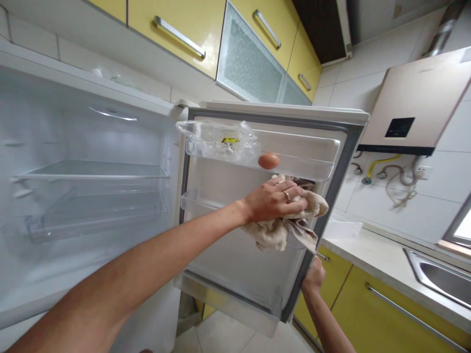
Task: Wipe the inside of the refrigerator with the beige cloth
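My left hand [275, 198], with a ring on one finger, is closed over a crumpled beige cloth [270, 234] and presses it against the inside of the refrigerator door [235, 182], around the middle shelf. Part of the cloth hangs below the hand. Lower down, my right hand [315, 275] grips the outer edge of the door; its fingertips are partly hidden. Just above the cloth, a brown egg [269, 161] sits in the clear top door shelf [305, 164]. A crumpled clear plastic bag [217, 139] with a small yellow-green mark lies to its left.
The refrigerator compartment [106, 132] stands open at left, with a glass shelf [99, 168] and clear drawer. Yellow cabinets [198, 24] hang above. At right are a counter [382, 255], a sink [447, 279] and a water heater [412, 98]. A clear bottom door shelf [235, 301] juts out low.
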The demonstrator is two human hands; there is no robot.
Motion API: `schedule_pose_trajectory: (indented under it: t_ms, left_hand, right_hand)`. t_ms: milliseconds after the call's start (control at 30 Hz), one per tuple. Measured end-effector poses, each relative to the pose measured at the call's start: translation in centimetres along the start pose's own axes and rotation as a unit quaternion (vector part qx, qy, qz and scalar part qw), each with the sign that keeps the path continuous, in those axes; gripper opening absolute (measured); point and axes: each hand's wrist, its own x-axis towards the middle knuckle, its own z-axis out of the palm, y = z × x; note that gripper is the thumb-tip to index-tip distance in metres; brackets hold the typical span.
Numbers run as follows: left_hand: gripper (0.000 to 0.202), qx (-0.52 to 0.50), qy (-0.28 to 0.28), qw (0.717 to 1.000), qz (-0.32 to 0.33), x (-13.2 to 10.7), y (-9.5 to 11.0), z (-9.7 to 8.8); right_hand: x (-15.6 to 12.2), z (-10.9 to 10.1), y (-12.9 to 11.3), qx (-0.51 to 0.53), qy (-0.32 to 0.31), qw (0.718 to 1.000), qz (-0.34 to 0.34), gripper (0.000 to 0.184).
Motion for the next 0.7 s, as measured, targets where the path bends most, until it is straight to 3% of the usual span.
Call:
schedule_pose_trajectory:
  t_ms: [167, 367, 533, 700]
  left_hand:
    - [0.033, 0.024, -0.102, 0.994, -0.007, -2.8, -2.9, -0.7]
    - [0.036, 0.015, -0.185, 0.973, -0.135, -7.8, -5.4, -3.7]
    - [0.039, 0.097, -0.228, 0.937, -0.245, -11.2, -6.0, -6.4]
    - [0.04, 0.166, -0.287, 0.88, -0.34, -13.3, -5.7, -9.0]
  right_hand:
    - [-0.4, 0.0, -0.6, -0.005, 0.018, 0.999, 0.031, 0.033]
    - [-0.1, 0.0, -0.7, -0.014, 0.015, 1.0, 0.014, 0.032]
    - [0.2, 0.0, -0.3, -0.031, 0.023, 0.999, -0.005, 0.033]
    - [0.4, 0.0, -0.3, -0.026, 0.03, 0.999, 0.003, 0.035]
